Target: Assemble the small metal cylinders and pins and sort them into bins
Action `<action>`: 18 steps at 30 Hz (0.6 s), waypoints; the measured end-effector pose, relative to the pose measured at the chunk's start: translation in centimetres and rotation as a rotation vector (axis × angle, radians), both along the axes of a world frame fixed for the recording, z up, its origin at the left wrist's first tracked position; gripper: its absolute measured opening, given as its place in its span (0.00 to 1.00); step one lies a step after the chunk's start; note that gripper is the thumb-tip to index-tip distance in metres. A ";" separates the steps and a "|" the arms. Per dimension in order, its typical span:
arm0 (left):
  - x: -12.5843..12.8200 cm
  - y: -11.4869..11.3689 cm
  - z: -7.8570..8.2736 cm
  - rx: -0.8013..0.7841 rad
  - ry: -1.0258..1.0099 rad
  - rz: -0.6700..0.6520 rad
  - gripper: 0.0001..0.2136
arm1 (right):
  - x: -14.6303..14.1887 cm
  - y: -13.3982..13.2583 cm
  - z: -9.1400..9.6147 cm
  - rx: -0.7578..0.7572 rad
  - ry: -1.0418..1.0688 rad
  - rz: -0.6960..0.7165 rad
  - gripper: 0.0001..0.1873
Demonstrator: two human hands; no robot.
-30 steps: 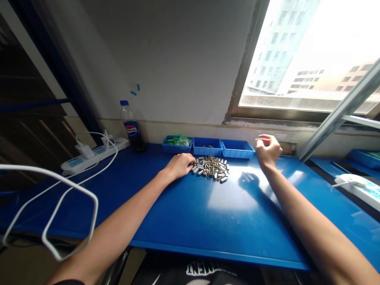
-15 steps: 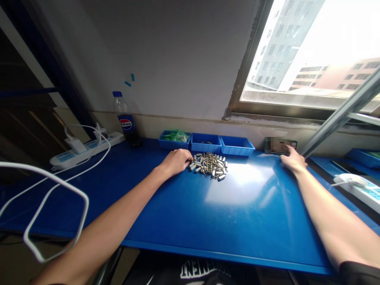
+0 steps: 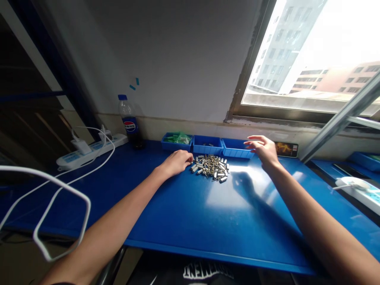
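A heap of small metal parts (image 3: 211, 165), silver sleeves mixed with thin brass-coloured pins, lies on the blue table (image 3: 178, 209). At its left edge rests my left hand (image 3: 177, 162), fingers curled together; whatever they may pinch is hidden. My right hand (image 3: 264, 150) is raised over the table, in front of the right end of the blue bins, fingers apart and holding nothing. Just right of it a phone (image 3: 286, 149) with a lit orange picture leans against the wall.
Behind the heap stand a left bin (image 3: 176, 147) with green plastic bags, a middle bin (image 3: 208, 150) with a few parts, and a right bin (image 3: 237, 153). A cola bottle (image 3: 130, 126), a power strip (image 3: 92, 149) and a white cable (image 3: 89, 202) are at left; another power strip (image 3: 360, 190) is at right.
My right hand has left the phone and moved left towards the bins. The phone's screen picture now differs. My left hand stays by the heap.
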State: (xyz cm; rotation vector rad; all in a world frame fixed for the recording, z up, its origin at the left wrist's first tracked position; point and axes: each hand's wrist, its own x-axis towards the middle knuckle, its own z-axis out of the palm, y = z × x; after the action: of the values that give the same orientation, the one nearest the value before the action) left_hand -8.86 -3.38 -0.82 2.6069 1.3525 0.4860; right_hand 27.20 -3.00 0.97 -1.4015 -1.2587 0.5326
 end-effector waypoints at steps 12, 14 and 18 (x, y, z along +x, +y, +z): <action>1.4 -0.2 0.0 0.004 -0.638 -0.055 0.08 | -11.1 -3.5 -1.4 -0.078 -0.095 0.353 0.14; 1.4 -0.3 -0.1 0.016 -0.606 -0.066 0.07 | -8.8 -2.3 -1.6 0.081 -0.127 0.155 0.14; 1.4 -0.3 -0.1 0.041 -0.539 -0.090 0.05 | -0.6 0.6 -2.7 0.171 -0.254 -0.440 0.22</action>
State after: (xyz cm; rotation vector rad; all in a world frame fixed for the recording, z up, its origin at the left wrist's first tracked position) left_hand -7.47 -3.65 -0.93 2.3020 1.0464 1.1092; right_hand 26.58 -2.45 -1.70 -1.5724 -1.1135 -0.0538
